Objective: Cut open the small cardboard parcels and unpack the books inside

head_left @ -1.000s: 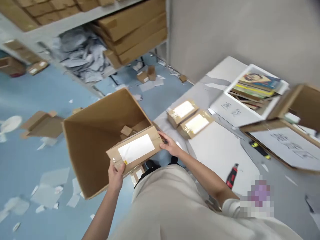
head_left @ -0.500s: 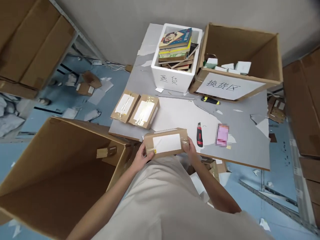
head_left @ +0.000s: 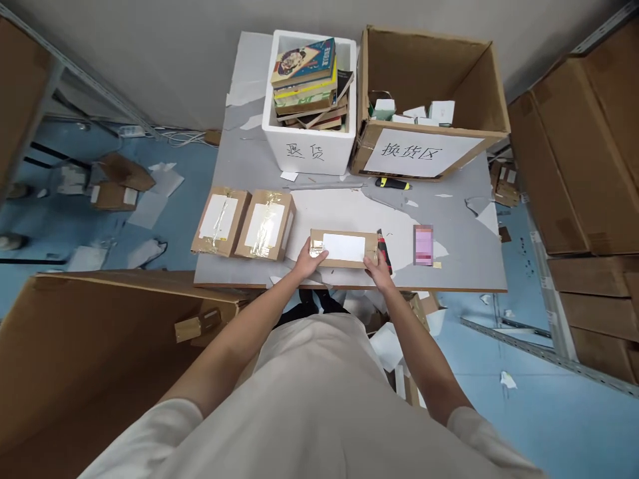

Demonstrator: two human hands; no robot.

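A large open carton (head_left: pixel 100 332) fills the lower left, against the front of a grey worktable (head_left: pixel 464 246). At the table's back stand a cardboard box with a handwritten sign (head_left: pixel 424 60) and, just beside it, a white foam box (head_left: pixel 342 150) full of books (head_left: pixel 304 73). Both bare arms reach forward from short sleeves, the left forearm (head_left: pixel 224 352) slanting in from lower left, the right forearm (head_left: pixel 419 352) from lower right. Between them, over the table's front part, lies a long taped cardboard parcel (head_left: pixel 344 249), label up, its long side roughly along the table edge; whether it touches the tabletop cannot be told. The left hand (head_left: pixel 307 261) grasps its left end, thumb laid on top by the label; the right hand (head_left: pixel 379 271) grips the opposite end, thumb likewise on top, fingers partly hidden. Smallest, a red-and-black utility knife (head_left: pixel 383 249) lies just beyond that end.
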